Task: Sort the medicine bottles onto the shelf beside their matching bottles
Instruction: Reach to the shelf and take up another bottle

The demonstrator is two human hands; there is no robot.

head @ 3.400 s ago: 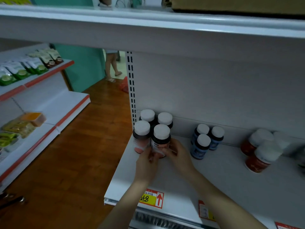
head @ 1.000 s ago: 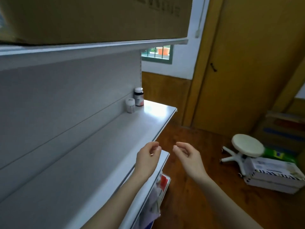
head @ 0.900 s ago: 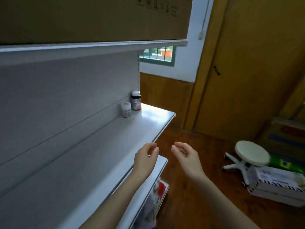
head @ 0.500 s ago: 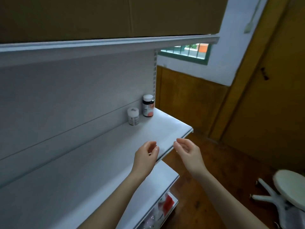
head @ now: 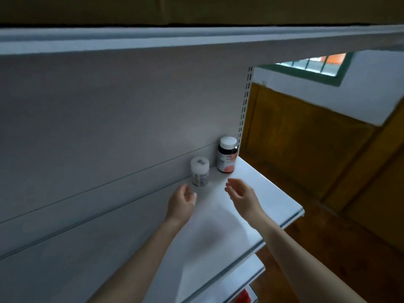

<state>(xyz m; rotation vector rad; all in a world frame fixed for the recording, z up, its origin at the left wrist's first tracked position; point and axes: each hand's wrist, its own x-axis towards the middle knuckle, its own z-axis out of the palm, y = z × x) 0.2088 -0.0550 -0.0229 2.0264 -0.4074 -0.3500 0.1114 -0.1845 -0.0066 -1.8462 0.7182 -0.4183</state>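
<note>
Two medicine bottles stand at the far right end of the white shelf (head: 258, 200), against its back panel. One is a small white bottle (head: 199, 174) with a pale lid. The other is a taller dark bottle (head: 227, 157) with a white cap and a pink label, just right of it. My left hand (head: 181, 203) hovers over the shelf just below the white bottle, fingers loosely curled, holding nothing. My right hand (head: 239, 196) is held over the shelf in front of the dark bottle, fingers relaxed and empty.
An upper shelf edge (head: 196, 40) runs overhead with cardboard boxes on it. A lower shelf (head: 247, 274) juts out beneath. To the right are wooden wall panels (head: 306, 149), a green-framed window (head: 317, 66) and wooden floor.
Both hands left the bottle cluster at the shelf's left end; the view swung to the right end. In the last half second both empty hands moved forward, close to the two bottles.
</note>
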